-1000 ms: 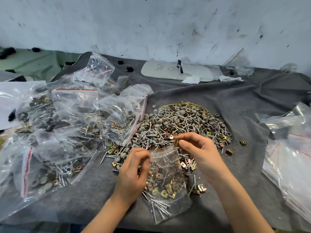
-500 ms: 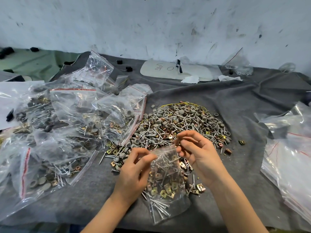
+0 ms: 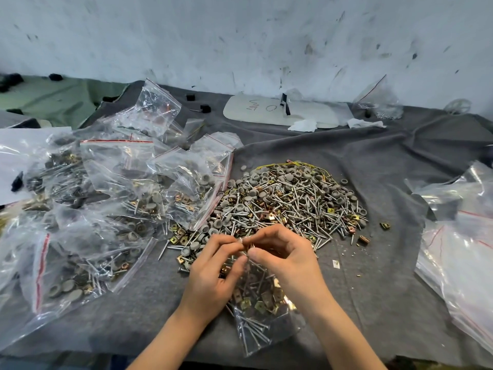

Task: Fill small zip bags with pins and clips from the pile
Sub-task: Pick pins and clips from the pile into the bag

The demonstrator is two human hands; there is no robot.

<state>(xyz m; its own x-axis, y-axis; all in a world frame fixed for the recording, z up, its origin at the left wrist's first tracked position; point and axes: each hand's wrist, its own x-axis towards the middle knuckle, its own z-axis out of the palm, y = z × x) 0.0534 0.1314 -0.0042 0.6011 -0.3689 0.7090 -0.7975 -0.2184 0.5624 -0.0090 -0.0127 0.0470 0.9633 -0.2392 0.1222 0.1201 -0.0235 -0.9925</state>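
A grey felt-covered table (image 3: 373,303) carries a pile (image 3: 288,201), filled bags (image 3: 112,209) and empty bags (image 3: 461,252).

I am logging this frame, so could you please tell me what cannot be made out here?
Head view only.
Mouth of the zip bag: hidden by the left hand and right hand; sealed or not, unclear.
Writing on the white board: too small.
Bags at right: cut off by the edge.

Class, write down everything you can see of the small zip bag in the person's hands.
The small zip bag is clear, crinkled plastic, partly filled with silver pins and brass-coloured square clips. It lies on the grey cloth, bottom toward the person, before the pile. The left hand and right hand pinch its top edge; whether it is sealed cannot be told.
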